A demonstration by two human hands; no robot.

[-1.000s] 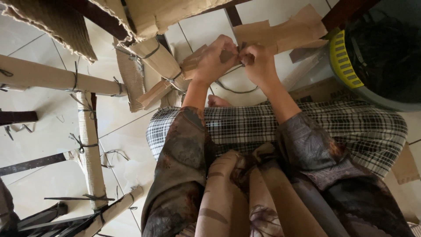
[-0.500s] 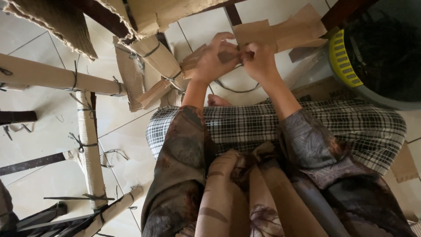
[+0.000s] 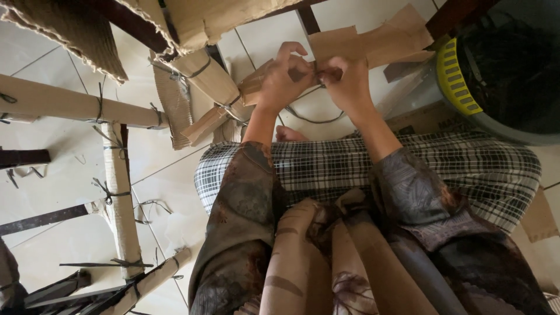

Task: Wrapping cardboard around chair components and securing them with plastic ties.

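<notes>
Both hands are working close together over the tiled floor (image 3: pixel 64 192), near its far edge in the view from the head. The left hand (image 3: pixel 281 80) is curling around the end of a cardboard-wrapped bar (image 3: pixel 256 86), fingers closed on it, while the right hand (image 3: pixel 349 81) is pinching something small at the same spot, likely the thin wire (image 3: pixel 312 119) that is looping down beneath the two wrists; what sits between the fingertips is too small to tell. Compared with a second ago, the hands are sitting slightly higher and tighter together, the left fingers bending further over the bar, which suggests the tying at this joint is being drawn snug rather than only started. A flat cardboard sheet (image 3: pixel 373 41) is lying just behind the hands. To the left, other wrapped bars (image 3: pixel 70 104) are already standing bound with wire ties, crossing a wrapped upright (image 3: pixel 118 201). A dark bin with a yellow rim (image 3: pixel 452 73) is standing at the right edge, beside the checked cloth (image 3: pixel 326 166) that is covering the person's lap.
</notes>
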